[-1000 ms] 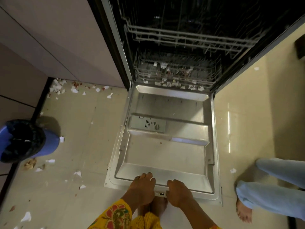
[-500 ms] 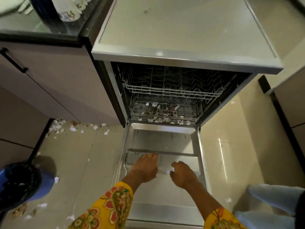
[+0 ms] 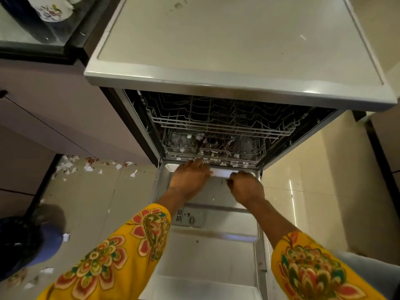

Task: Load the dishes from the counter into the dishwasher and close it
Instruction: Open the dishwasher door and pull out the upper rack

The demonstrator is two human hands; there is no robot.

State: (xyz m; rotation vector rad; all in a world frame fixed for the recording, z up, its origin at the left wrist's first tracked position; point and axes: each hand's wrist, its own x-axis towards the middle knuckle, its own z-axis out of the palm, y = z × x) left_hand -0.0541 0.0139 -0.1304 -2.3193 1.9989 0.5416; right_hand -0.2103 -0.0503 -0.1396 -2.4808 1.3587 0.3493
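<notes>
Down at 12 o'clock of the dropped door [image 3: 207, 252], both hands reach the lower rack [image 3: 213, 152] to slide it out for loading, I'd guess. Left hand [image 3: 190, 178] has fingers extended at the rack's rim; right hand [image 3: 245, 187] is curled, can't tell on what. Dishes sit up at 10 o'clock on the counter [image 3: 19, 40].

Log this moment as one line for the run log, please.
door: dishwasher door fully down | hands: left hand and right hand at lower rack front edge | grip: unclear | racks: pushed in

Tiled floor [image 3: 91, 204] strewn with white paper scraps [image 3: 67, 165]; blue bin [image 3: 32, 243].
</notes>
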